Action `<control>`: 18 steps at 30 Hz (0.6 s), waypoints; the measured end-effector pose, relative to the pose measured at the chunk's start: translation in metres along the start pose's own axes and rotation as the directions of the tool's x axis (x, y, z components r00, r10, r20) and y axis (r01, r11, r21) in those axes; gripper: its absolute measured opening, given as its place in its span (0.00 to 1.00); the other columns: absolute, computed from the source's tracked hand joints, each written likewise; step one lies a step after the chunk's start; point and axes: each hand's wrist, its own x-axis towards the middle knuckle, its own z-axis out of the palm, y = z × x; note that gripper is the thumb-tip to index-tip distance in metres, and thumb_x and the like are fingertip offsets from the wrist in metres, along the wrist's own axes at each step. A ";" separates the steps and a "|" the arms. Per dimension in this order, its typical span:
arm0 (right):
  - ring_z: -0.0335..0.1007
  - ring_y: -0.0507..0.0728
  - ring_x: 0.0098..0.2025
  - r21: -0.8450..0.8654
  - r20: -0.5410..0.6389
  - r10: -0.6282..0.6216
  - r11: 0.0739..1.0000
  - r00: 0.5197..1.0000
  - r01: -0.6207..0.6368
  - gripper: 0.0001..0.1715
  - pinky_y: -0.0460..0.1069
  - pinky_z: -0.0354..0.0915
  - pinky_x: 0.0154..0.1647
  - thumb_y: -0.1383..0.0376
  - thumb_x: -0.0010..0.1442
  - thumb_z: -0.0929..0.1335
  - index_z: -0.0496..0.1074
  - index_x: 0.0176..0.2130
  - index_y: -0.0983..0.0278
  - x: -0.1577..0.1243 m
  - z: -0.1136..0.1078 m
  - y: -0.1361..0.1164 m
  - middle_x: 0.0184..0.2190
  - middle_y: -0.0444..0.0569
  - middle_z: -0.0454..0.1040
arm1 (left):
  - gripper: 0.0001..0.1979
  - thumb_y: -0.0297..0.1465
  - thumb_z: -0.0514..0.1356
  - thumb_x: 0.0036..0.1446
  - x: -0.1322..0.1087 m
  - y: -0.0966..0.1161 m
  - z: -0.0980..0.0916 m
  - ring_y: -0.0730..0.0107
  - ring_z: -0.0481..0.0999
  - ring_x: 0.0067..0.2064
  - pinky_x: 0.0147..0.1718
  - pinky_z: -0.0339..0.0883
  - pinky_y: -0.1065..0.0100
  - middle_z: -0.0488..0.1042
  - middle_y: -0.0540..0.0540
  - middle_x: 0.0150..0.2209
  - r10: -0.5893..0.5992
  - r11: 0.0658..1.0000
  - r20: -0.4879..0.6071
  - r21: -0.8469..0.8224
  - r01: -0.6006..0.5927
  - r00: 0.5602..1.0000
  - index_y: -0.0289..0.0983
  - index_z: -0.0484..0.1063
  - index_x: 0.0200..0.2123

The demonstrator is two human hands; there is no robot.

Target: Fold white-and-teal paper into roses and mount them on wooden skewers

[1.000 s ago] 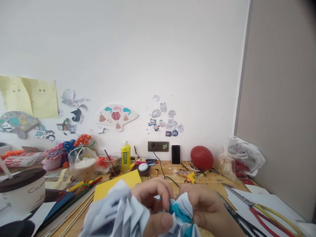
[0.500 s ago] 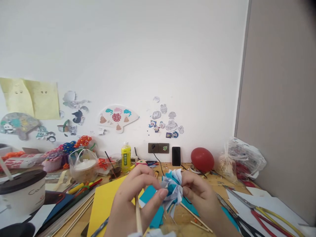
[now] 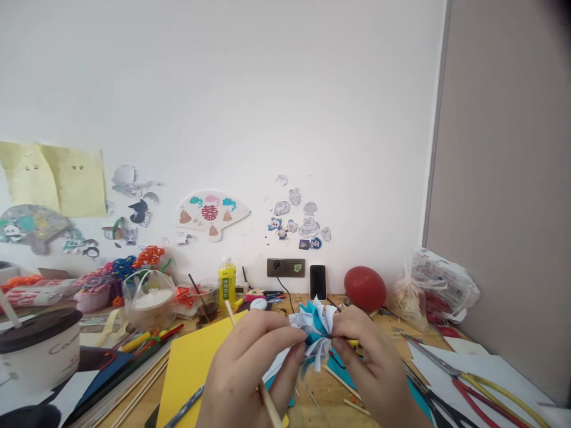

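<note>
A crumpled blue-and-white paper flower (image 3: 317, 324) is held up between my two hands above the desk. My left hand (image 3: 245, 362) pinches its left side between thumb and fingers. A thin wooden stick (image 3: 270, 409) also runs through that hand, slanting with its upper end showing past the knuckles. From the other side, my right hand (image 3: 372, 356) grips the flower's right edge with thumb and fingertips. Below the hands lie pieces of blue paper (image 3: 341, 365), partly covered. Yellow paper (image 3: 187, 356) lies by my left wrist.
On the right rest red-and-yellow-handled scissors (image 3: 473, 380), pliers-like black tools (image 3: 439, 404) and white paper. A red balloon (image 3: 364, 288), phone (image 3: 318, 282) and yellow bottle (image 3: 227, 282) stand along the wall. A lidded cup (image 3: 40, 356) and wooden sticks (image 3: 143, 389) occupy the left.
The paper flower has turned and its petals now face differently. My left hand has shifted slightly right, and the stick in it has tilted, its upper end now visible above the knuckles.
</note>
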 end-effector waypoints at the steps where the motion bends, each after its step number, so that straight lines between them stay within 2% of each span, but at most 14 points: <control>1: 0.67 0.49 0.31 -0.025 0.005 -0.016 1.000 1.000 0.016 0.07 0.43 0.64 0.33 0.68 0.64 0.61 0.66 0.34 0.62 0.000 0.000 -0.001 0.28 0.43 0.70 | 0.11 0.18 0.58 0.54 -0.001 0.001 0.000 0.74 0.73 0.37 0.35 0.67 0.75 0.72 0.48 0.34 0.003 1.000 -0.004 0.017 -0.003 1.000 0.37 0.71 0.38; 5: 0.67 0.50 0.32 -0.080 0.043 -0.056 0.995 0.998 0.059 0.07 0.45 0.64 0.34 0.68 0.65 0.60 0.65 0.35 0.62 -0.001 -0.001 -0.001 0.29 0.44 0.72 | 0.10 0.22 0.59 0.54 -0.002 -0.001 0.001 0.72 0.74 0.38 0.37 0.68 0.73 0.73 0.47 0.36 0.017 0.995 0.019 0.094 -0.018 1.000 0.38 0.70 0.40; 12: 0.67 0.52 0.37 -0.100 0.088 -0.109 0.988 0.990 0.117 0.08 0.48 0.64 0.39 0.73 0.62 0.61 0.66 0.39 0.63 -0.007 0.002 0.004 0.33 0.47 0.74 | 0.07 0.23 0.59 0.55 0.000 -0.006 -0.001 0.70 0.73 0.33 0.31 0.69 0.71 0.74 0.49 0.31 0.002 0.990 0.091 0.142 -0.015 0.996 0.40 0.67 0.36; 18: 0.68 0.53 0.37 -0.165 0.059 -0.110 0.979 0.992 0.118 0.08 0.48 0.64 0.39 0.72 0.63 0.59 0.66 0.39 0.63 -0.008 0.006 0.002 0.32 0.47 0.74 | 0.06 0.23 0.59 0.55 0.000 -0.004 -0.001 0.70 0.72 0.32 0.31 0.68 0.70 0.75 0.49 0.30 0.035 0.980 0.086 0.192 -0.051 0.996 0.39 0.68 0.35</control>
